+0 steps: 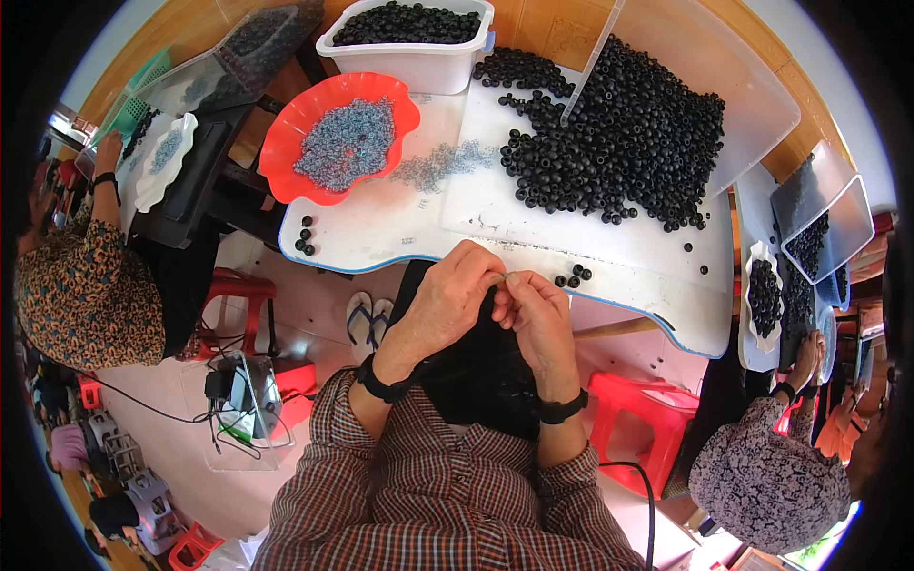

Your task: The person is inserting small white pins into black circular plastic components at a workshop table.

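Over the near edge of the white table (381, 228), my left hand (449, 297) and my right hand (539, 316) meet, fingertips pinched close together. Whatever lies between the fingers is too small and covered to make out. A few small black round parts (574, 276) lie on the table edge just beside my right hand. Another few black parts (306, 235) stand at the table's left front. Farther back, a big heap of the same black parts (619, 143) spreads on a white board. A red scalloped bowl (276, 143) holds tiny clear bluish pieces (347, 143).
Loose clear pieces (443, 167) are scattered right of the bowl. A white tub (405, 65) full of black parts stands behind it. A tilted clear bin (733, 86) backs the heap. Red stools (643, 409) flank me. People work at left (90, 295) and right (771, 471).
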`<action>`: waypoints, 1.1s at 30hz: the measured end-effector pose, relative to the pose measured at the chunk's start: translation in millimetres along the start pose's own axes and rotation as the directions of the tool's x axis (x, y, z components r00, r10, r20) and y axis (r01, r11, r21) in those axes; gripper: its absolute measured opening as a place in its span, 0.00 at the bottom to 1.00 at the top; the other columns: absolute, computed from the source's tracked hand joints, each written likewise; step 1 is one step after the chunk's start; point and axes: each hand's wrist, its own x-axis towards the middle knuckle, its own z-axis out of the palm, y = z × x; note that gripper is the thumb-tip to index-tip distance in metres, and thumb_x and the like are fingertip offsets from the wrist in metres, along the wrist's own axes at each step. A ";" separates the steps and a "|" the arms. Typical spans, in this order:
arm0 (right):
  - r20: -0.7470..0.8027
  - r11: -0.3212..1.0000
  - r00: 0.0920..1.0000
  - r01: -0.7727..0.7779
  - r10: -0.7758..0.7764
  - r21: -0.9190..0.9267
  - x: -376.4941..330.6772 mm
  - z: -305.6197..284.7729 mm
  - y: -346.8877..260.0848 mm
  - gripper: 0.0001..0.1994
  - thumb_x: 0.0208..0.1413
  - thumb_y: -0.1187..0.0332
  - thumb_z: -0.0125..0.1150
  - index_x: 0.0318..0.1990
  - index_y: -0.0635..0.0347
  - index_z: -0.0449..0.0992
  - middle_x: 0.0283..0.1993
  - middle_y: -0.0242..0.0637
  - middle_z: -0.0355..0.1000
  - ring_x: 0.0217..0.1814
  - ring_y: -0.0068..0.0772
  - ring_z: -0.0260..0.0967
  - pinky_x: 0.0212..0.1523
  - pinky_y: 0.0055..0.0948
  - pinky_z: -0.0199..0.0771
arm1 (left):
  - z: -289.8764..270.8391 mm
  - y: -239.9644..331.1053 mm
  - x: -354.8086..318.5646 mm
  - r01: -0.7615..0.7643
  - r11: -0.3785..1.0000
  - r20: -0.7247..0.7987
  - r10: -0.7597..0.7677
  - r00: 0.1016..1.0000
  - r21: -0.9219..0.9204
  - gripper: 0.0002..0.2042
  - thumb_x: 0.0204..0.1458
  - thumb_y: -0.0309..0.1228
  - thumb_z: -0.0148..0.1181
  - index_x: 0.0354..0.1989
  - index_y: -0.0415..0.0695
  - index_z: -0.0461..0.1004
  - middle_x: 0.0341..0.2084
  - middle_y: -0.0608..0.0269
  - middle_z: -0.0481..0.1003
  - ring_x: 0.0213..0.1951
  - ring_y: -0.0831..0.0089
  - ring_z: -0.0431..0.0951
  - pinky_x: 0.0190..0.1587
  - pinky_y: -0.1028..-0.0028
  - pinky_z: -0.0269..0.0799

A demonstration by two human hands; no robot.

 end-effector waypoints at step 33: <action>-0.031 0.916 0.975 0.194 -0.218 -0.351 -8.9 2.6 -9.1 0.09 0.63 0.67 0.54 0.39 0.65 0.74 0.30 0.31 0.72 0.28 0.16 0.68 0.28 0.15 0.66 | 0.2 4.4 7.9 0.112 0.972 0.015 -0.111 0.994 -0.206 0.04 0.49 0.20 0.62 0.33 0.37 0.78 0.27 0.60 0.77 0.28 0.72 0.78 0.31 0.75 0.72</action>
